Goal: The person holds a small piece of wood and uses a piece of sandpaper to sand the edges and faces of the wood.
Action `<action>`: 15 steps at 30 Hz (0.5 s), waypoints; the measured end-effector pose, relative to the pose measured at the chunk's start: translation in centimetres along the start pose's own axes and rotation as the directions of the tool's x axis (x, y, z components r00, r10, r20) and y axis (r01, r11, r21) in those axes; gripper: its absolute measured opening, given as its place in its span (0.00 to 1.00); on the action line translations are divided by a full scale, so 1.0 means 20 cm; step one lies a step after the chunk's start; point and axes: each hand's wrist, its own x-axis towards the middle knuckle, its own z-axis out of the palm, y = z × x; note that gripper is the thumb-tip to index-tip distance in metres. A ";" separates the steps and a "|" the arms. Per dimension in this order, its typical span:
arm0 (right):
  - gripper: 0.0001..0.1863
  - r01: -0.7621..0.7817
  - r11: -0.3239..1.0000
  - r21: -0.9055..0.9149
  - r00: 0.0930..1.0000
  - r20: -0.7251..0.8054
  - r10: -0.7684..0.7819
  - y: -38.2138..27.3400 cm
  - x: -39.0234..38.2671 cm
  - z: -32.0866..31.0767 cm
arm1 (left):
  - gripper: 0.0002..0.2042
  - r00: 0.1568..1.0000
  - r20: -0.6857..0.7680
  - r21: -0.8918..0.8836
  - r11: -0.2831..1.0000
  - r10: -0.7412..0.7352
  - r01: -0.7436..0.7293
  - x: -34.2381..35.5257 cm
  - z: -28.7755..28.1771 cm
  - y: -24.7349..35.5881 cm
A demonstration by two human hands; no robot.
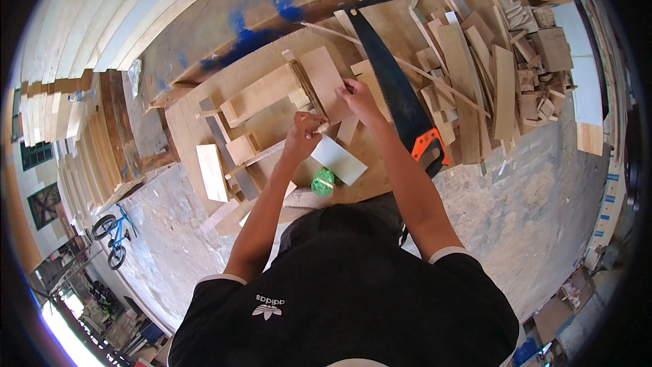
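Now the right hand (358,100) grips the edge of a thin board (324,76) amid the frame pieces (261,98); the left hand (303,138), fingers closed, pinches a small pale piece (322,127). Handsaw (388,71) just right, offcuts (468,68) crowding beyond, green bundle (322,182) sitting between the forearms (415,187).

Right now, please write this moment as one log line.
right hand: holding brown board by right edge | left hand: near its lower end, grip unclear | saw: right of hands

Well lit, soft shadows; blown-out opening (62,334) lower L of fr. Heavy fisheye: planks (88,27) upper L bowed, rim blk.
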 end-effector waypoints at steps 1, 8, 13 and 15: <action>0.15 -0.005 1.000 0.018 1.000 0.005 0.005 -0.01 0.00 0.00 | 0.24 1.000 0.008 0.010 1.000 0.021 -0.021 0.00 0.00 -0.01; 0.15 0.034 0.997 0.069 0.999 -0.003 -0.034 0.02 0.00 -0.01 | 0.23 0.999 0.012 -0.011 0.999 0.031 -0.031 0.01 -0.01 -0.01; 0.15 0.009 0.994 0.109 1.000 -0.017 -0.008 0.01 -0.01 -0.01 | 0.24 0.999 0.021 0.011 0.999 0.049 -0.049 0.02 -0.03 0.01; 0.15 0.013 0.993 0.115 1.000 -0.024 -0.010 -0.01 -0.01 -0.01 | 0.24 0.998 0.027 0.013 0.998 0.054 -0.054 0.02 -0.04 0.00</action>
